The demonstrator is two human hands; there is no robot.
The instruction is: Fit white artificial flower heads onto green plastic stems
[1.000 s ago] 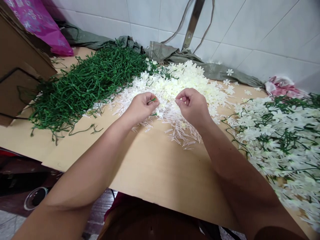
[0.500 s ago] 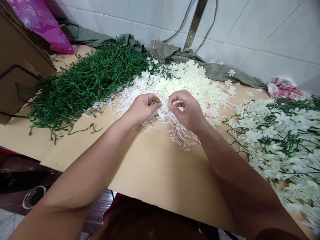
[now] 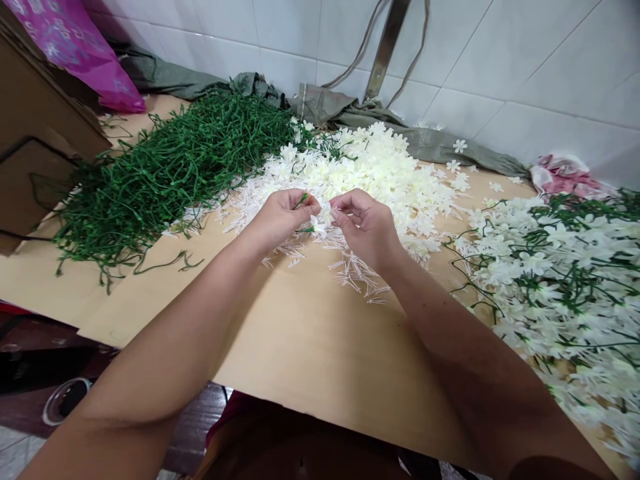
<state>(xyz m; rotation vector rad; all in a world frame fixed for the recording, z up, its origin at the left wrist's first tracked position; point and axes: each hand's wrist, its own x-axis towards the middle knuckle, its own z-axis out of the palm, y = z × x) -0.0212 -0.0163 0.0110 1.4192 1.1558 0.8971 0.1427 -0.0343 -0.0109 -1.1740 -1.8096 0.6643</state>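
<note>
Between thumb and fingers, my left hand (image 3: 289, 215) pinches a green stem (image 3: 302, 199) with white petals at its lower end. My right hand (image 3: 364, 223) is closed at the fingertips on a white flower piece (image 3: 328, 215), right beside the left fingertips. Behind both hands spreads a heap of loose white flowers (image 3: 380, 163). Thin white stamens (image 3: 361, 272) lie scattered just below the hands. A pile of green stems (image 3: 175, 173) is at the left, and a pile of assembled white flowers on green stems (image 3: 565, 267) is at the right.
The cardboard-covered table (image 3: 320, 347) extends toward my body. A cardboard box (image 3: 45, 120) and a pink bag (image 3: 83, 50) stand at the far left. Grey cloth (image 3: 440, 145) runs along the tiled wall, with a red and white cloth (image 3: 567, 177) at the right.
My right hand has lowered slightly and its fingers have drawn closer together beside my left hand. White petals now show between the two hands.
</note>
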